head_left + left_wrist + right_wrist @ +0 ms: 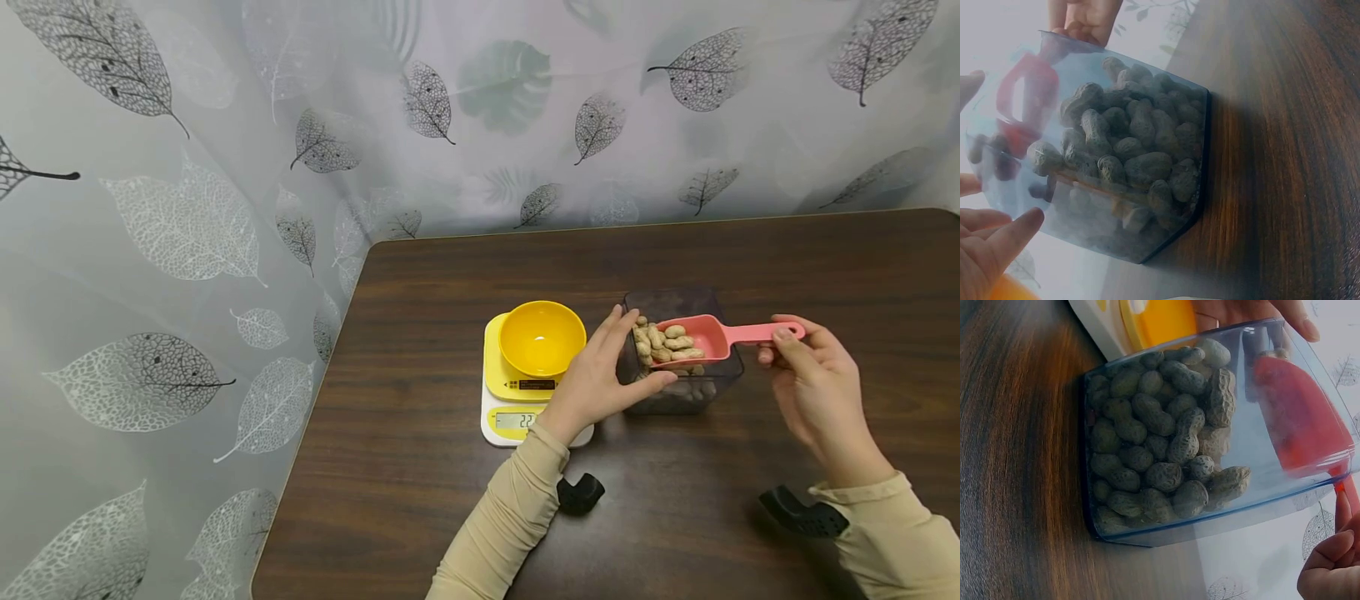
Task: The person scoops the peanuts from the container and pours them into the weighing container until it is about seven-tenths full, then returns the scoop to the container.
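Observation:
A clear, dark-tinted plastic container holds many unshelled peanuts. My right hand pinches the end of the handle of a pink scoop. The scoop lies level inside the container's top, several peanuts in its bowl end. In the right wrist view its pink body shows through the clear wall, above the heap. My left hand rests at the container's left side, thumb and fingers spread and fairly straight along the rim.
Left of the container, partly behind my left wrist, stands a yellow and white kitchen scale with a lit display. On it sits a yellow bowl. All stand on a dark wood table. A leaf-patterned curtain hangs behind.

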`<state>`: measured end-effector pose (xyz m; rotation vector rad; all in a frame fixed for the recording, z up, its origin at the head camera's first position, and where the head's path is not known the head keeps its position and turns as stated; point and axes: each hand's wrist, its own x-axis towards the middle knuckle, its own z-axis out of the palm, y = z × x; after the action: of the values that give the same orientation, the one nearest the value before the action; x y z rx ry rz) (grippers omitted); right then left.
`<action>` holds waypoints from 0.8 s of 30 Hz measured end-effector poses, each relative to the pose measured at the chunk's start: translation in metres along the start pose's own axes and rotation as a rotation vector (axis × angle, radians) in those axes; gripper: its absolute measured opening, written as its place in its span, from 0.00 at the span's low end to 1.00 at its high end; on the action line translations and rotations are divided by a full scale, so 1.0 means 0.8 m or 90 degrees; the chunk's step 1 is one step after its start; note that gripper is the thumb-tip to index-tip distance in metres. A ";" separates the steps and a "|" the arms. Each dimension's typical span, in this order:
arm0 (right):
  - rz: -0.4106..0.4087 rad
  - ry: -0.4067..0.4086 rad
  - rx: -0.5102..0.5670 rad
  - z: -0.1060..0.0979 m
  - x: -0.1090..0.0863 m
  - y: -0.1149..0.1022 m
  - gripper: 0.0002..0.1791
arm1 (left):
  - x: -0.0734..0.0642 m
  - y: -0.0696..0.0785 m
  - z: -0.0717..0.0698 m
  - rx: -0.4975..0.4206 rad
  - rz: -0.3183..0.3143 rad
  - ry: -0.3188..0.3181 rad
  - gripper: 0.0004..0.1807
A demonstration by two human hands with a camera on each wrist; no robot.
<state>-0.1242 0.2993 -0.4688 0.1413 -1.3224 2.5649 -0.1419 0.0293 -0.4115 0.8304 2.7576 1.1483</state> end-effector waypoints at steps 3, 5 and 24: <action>0.020 0.010 0.049 0.038 -0.011 -0.019 0.16 | 0.000 0.000 0.000 -0.003 0.000 0.001 0.42; 0.032 0.013 0.089 0.059 -0.017 -0.030 0.15 | -0.001 0.001 0.000 -0.004 0.001 0.003 0.42; 0.075 0.037 0.158 0.075 -0.024 -0.046 0.13 | -0.001 0.003 -0.001 -0.011 0.001 0.003 0.43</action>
<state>-0.0974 0.2676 -0.4086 0.0346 -1.0155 2.8022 -0.1405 0.0297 -0.4092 0.8283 2.7465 1.1746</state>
